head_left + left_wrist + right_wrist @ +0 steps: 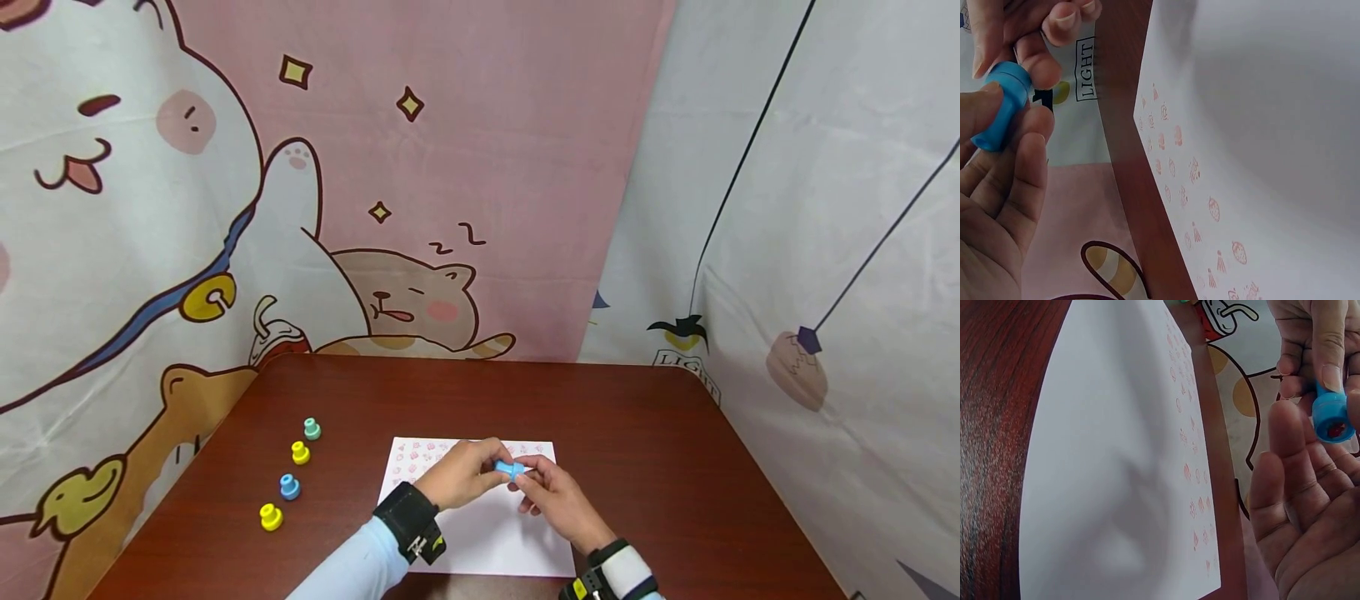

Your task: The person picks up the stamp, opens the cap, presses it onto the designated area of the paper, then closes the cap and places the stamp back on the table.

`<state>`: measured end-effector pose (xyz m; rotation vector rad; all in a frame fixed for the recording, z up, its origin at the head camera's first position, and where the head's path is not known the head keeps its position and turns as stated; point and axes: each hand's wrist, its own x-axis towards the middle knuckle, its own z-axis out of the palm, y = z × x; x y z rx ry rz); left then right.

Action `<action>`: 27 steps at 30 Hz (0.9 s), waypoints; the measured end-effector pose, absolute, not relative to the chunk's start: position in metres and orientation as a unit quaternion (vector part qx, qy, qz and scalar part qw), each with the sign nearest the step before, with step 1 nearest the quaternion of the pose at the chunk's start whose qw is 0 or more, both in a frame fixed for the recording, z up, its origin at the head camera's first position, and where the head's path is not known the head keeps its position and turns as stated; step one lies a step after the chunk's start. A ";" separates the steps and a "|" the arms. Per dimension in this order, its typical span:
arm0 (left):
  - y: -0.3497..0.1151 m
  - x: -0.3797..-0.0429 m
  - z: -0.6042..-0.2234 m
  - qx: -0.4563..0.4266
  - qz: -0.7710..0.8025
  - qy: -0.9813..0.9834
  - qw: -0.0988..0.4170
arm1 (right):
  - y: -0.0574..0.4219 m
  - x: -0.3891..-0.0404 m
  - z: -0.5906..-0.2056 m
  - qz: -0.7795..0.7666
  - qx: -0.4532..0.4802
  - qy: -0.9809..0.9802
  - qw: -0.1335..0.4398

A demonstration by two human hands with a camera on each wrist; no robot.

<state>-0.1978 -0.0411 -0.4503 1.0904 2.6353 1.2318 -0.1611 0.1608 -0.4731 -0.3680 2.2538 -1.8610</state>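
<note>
A small blue toy stamp (510,469) is held above the paper, between the two hands. My left hand (467,475) grips its narrow body between thumb and fingers, as the left wrist view shows the stamp (1005,103) from the side. From the other side, my right hand (553,497) pinches the wide end with thumb and index finger; its other fingers are loosely bent. A reddish stamping face shows inside the stamp's wide end (1335,429) in the right wrist view. Below the hands lies a white sheet of paper (510,542) with rows of small red prints along its far part.
On the left of the brown table (637,433) several more stamps stand in a loose row: a teal stamp (312,429), a yellow stamp (300,453), a blue stamp (289,487) and another yellow stamp (271,517). A printed cloth (510,125) hangs behind the table.
</note>
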 end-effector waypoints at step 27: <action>-0.104 -0.223 -0.451 0.272 0.231 0.931 -0.079 | 0.169 -0.155 -0.461 -0.131 -0.073 0.989 0.004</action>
